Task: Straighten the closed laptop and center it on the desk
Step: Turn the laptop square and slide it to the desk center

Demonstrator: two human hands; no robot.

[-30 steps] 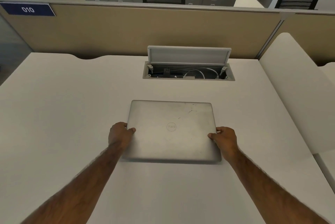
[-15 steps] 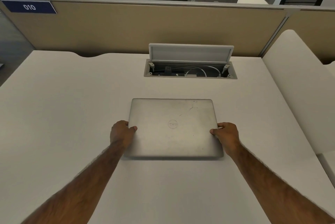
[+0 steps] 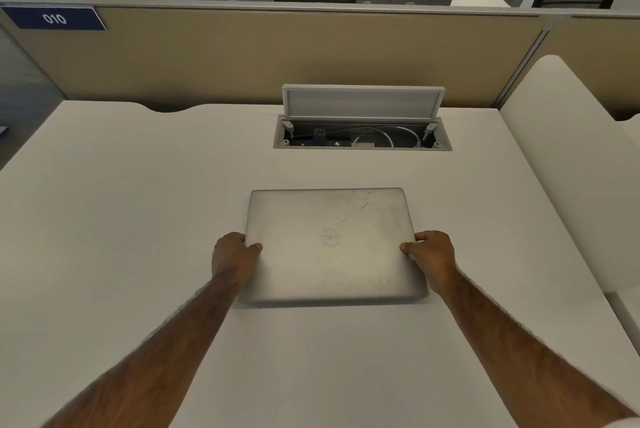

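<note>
On the pale table point(image 3: 104, 219), about mid-width and just short of the open cable tray: closed silver Dell laptop point(image 3: 332, 244), lid up, logo reading upside down from the wearer's side, edges close to square with the table front. Probably rigid and moderately heavy, smooth metal shell, likely slick under dry fingers; scuffed near the far right corner already. Best gripped at the two short sides, near the midpoint, as now. Left hand point(image 3: 233, 256) curled over the left edge, thumb on the lid; right hand point(image 3: 433, 254) curled over the right edge, thumb on top too. Both closed on the shell. Plenty of bare surface left, right and toward the body for sliding. Less room ahead: cable tray point(image 3: 362, 141) with raised flap point(image 3: 362, 103), well apart but in line. White rounded divider point(image 3: 554, 167) off to the right, clear of the laptop.
</note>
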